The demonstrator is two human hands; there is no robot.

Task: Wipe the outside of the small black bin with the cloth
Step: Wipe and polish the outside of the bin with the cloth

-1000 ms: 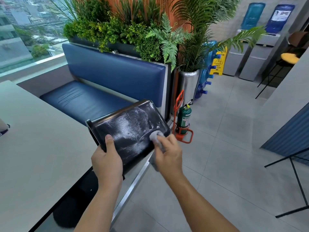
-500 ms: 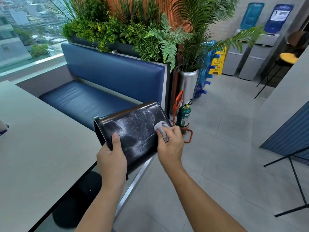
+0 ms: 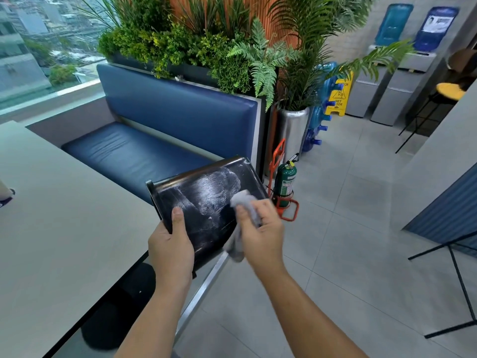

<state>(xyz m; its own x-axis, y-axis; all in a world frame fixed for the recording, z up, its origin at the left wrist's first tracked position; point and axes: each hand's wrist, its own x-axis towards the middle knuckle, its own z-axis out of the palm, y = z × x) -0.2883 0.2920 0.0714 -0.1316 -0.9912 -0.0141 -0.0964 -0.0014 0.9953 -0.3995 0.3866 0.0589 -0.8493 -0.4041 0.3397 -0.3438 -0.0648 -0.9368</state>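
Note:
The small black bin [image 3: 206, 192] is held tipped on its side in the air beside the table edge, its rim toward the left and its broad side wall facing me, smeared with pale wet streaks. My left hand [image 3: 171, 250] grips the bin near the rim, thumb laid across the wall. My right hand [image 3: 262, 229] holds a bunched grey cloth [image 3: 244, 202] and presses it against the right part of the wall; a loose end of the cloth hangs below the hand.
A light grey table [image 3: 59, 228] fills the left. Behind the bin runs a blue padded bench [image 3: 144, 153] under a planter. A green fire extinguisher [image 3: 285, 180] in an orange stand sits on the tiled floor to the right. A black metal stand [image 3: 454, 280] is at far right.
My right hand slid the cloth up the bin's wall, then back toward the lower right, with more cloth now hanging loose. The bin shifted slightly in my left hand's grip.

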